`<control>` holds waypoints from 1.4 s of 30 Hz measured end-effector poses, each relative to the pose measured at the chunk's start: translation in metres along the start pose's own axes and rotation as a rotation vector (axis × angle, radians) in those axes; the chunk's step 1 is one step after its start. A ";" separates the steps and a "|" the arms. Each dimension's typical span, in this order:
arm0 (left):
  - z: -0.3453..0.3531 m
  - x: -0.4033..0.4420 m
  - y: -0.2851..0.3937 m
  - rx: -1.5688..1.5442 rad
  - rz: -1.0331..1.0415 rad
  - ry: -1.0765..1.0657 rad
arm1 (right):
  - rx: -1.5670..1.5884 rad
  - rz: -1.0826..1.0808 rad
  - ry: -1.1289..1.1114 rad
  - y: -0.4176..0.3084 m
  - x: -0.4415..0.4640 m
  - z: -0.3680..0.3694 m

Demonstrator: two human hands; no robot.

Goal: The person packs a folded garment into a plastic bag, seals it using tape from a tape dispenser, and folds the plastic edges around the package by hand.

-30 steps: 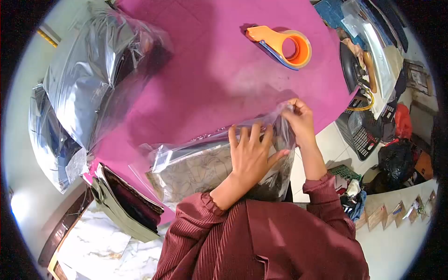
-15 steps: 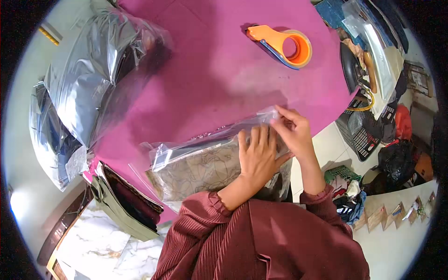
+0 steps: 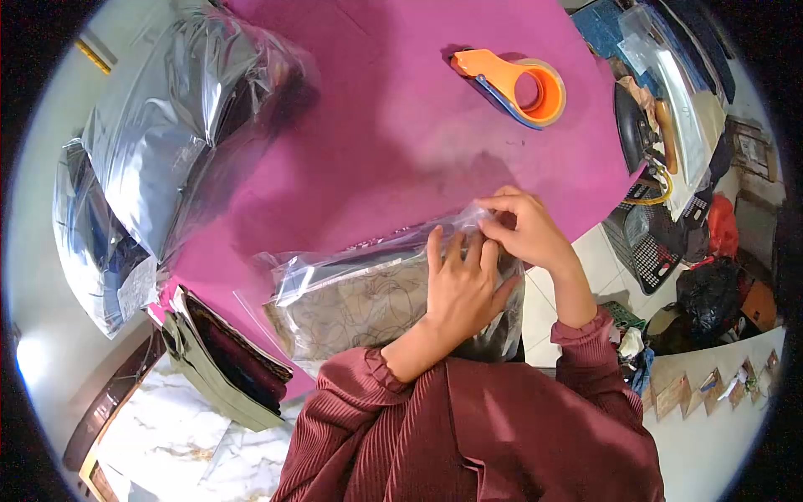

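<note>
A clear plastic bag (image 3: 309,276) with folded, brown-patterned cloth (image 3: 368,305) inside lies along the near edge of the pink-covered table. My left hand (image 3: 462,280) rests on top of the bag toward its right end, fingers spread and pressing down. At the far right corner, my right hand (image 3: 529,230) has thumb and fingers closed on a fold of the bag's loose plastic. Some of the bag's right end is hidden under my hands. Beyond them lies an orange tape dispenser (image 3: 512,87) holding a roll of tape.
Large filled plastic bags (image 3: 159,142) stand at the left of the pink tabletop (image 3: 376,125). Folded garments (image 3: 222,360) hang at the lower left edge. An iron (image 3: 631,125) sits at the right edge, with black baskets (image 3: 652,259) and bags on the floor beyond.
My right hand has shifted slightly and curled closer over the bag's far corner, its forearm swinging right. My left hand stays on the bag. The view has moved a little.
</note>
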State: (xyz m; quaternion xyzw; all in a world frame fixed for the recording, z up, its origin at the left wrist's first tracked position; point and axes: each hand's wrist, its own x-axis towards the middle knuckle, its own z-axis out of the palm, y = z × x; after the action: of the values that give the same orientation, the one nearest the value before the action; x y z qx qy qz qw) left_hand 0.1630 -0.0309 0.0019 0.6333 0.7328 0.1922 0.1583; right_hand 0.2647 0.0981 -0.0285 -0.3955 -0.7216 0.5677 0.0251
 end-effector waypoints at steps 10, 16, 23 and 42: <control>-0.017 0.025 -0.048 -0.376 -0.468 -0.201 | -0.306 -0.261 0.061 0.007 -0.008 0.012; -0.013 0.049 -0.062 -0.174 -0.517 -0.491 | -0.011 0.030 0.155 -0.015 -0.016 0.007; -0.010 0.044 -0.072 -0.458 -0.592 -0.588 | -0.014 0.089 0.271 -0.026 -0.023 0.022; 0.003 0.089 -0.102 -0.035 0.456 -0.328 | -0.653 0.017 0.451 -0.037 -0.019 0.043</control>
State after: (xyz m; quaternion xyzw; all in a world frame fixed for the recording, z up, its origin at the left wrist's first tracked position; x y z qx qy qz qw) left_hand 0.0633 0.0450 -0.0490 0.8015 0.5326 0.1303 0.2386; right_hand 0.2367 0.0512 -0.0051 -0.5034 -0.8373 0.2072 0.0510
